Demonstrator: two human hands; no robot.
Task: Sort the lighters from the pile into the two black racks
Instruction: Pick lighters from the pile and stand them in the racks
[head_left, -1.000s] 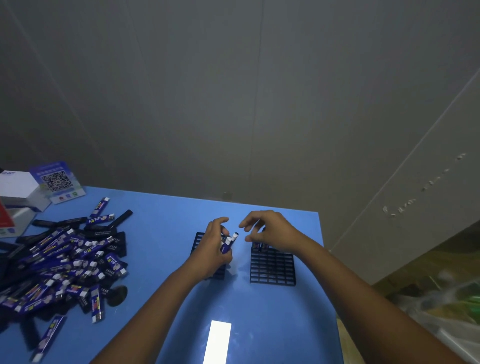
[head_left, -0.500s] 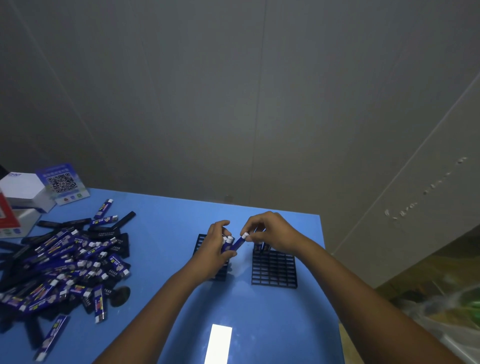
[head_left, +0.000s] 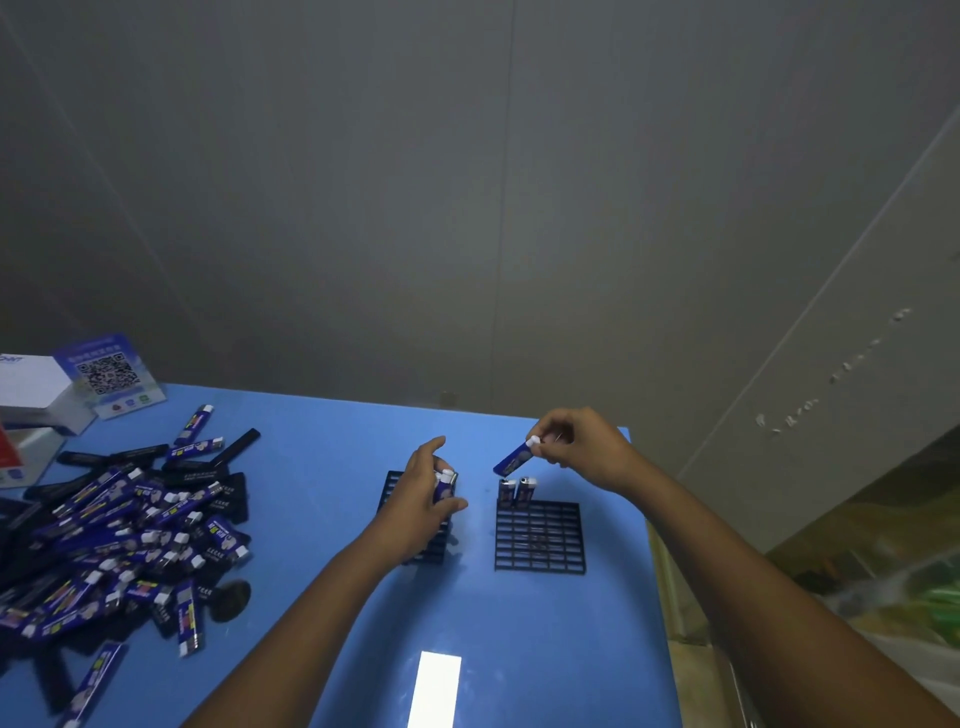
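Lighters (head_left: 111, 540) lie heaped at the left edge of the blue tabletop (head_left: 322, 452). My right hand (head_left: 582, 449) pinches one blue lighter (head_left: 514, 457) by its white cap, tilted above the far edge of the right black rack (head_left: 539, 535), where two lighters (head_left: 517, 491) stand upright. My left hand (head_left: 423, 501) grasps a few lighters (head_left: 444, 486) over the left black rack (head_left: 395, 480), mostly hidden beneath it.
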